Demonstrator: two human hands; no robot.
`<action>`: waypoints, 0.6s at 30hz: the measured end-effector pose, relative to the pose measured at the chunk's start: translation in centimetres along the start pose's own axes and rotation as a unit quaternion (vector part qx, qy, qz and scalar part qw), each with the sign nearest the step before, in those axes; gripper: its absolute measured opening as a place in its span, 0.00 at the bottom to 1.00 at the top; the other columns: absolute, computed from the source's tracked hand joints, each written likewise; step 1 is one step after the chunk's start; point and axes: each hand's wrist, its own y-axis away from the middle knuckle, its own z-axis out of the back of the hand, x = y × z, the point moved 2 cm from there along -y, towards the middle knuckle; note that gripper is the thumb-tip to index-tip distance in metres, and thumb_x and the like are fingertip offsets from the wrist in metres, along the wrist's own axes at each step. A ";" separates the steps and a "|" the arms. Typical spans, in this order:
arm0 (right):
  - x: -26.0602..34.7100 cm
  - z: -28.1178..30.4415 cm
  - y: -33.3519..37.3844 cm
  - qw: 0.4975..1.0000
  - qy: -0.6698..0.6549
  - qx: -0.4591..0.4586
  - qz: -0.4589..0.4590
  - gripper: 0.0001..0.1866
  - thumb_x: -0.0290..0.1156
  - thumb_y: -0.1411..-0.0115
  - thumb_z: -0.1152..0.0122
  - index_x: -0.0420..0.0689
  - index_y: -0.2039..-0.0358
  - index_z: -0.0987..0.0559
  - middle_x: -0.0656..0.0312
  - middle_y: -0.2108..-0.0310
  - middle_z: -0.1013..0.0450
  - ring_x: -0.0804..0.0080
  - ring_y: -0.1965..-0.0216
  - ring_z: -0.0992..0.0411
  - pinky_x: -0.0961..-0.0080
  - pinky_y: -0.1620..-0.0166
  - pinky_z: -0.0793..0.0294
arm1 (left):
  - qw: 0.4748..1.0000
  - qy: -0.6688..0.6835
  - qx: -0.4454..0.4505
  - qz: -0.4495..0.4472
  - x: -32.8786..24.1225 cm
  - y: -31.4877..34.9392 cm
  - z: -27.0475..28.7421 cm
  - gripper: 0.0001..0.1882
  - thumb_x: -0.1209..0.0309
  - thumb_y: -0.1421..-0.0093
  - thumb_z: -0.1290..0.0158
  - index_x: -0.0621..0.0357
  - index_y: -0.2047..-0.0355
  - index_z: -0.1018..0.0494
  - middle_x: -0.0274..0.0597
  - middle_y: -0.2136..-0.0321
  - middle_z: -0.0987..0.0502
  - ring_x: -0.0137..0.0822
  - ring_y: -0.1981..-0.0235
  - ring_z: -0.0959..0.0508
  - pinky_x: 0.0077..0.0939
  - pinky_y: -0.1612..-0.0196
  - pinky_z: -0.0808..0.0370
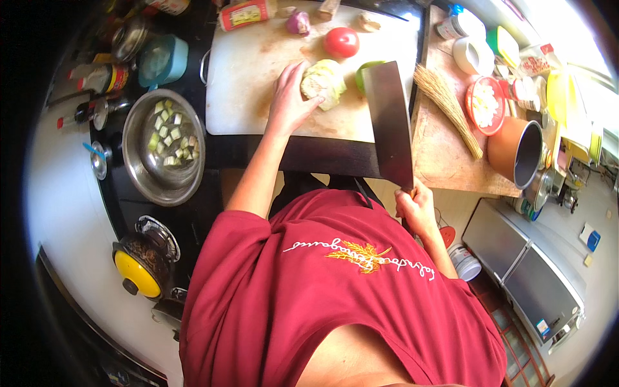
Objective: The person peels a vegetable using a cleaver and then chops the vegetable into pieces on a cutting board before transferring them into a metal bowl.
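My left hand grips a pale green piece of cabbage on a white cutting board, fingers on its left side and thumb at its near edge. In my right hand, closed round the handle, is a broad dark cleaver. Its blade points away from me over the board's right part, apart from the cabbage. The blade partly hides a round green vegetable whose kind I cannot make out. Behind the cabbage lies a red tomato, with a red onion farther back.
A steel bowl with green-skinned pale cubes stands left of the board. Beyond it are bottles and a light blue container. On the wooden surface at right lie a straw whisk, a red bowl of white pieces and a brown pot.
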 end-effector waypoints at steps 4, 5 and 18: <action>-0.4 0.1 0.5 0.998 0.043 0.016 0.053 0.21 0.23 0.47 0.44 0.39 0.50 0.26 0.66 0.77 0.31 0.83 0.75 0.36 0.82 0.68 0.33 | 0.970 -0.166 0.153 -0.086 -1.5 -3.3 -1.9 0.49 0.67 0.61 0.34 0.45 0.36 0.43 0.49 0.38 0.43 0.49 0.36 0.44 0.42 0.36 0.41; -0.4 0.2 0.4 0.995 0.056 0.019 0.081 0.22 0.23 0.47 0.44 0.40 0.49 0.27 0.65 0.77 0.31 0.82 0.74 0.37 0.82 0.67 0.33 | 0.951 -0.216 0.197 -0.099 -1.6 -4.2 -2.2 0.51 0.67 0.62 0.33 0.44 0.36 0.44 0.48 0.37 0.45 0.50 0.36 0.45 0.42 0.36 0.42; -0.6 1.5 -0.9 0.998 0.050 0.008 0.042 0.22 0.22 0.48 0.44 0.39 0.50 0.26 0.65 0.79 0.32 0.82 0.76 0.38 0.81 0.69 0.33 | 0.951 -0.121 0.253 -0.133 0.9 -3.1 0.7 0.27 0.83 0.60 0.44 0.60 0.55 0.33 0.47 0.51 0.32 0.47 0.47 0.32 0.36 0.46 0.31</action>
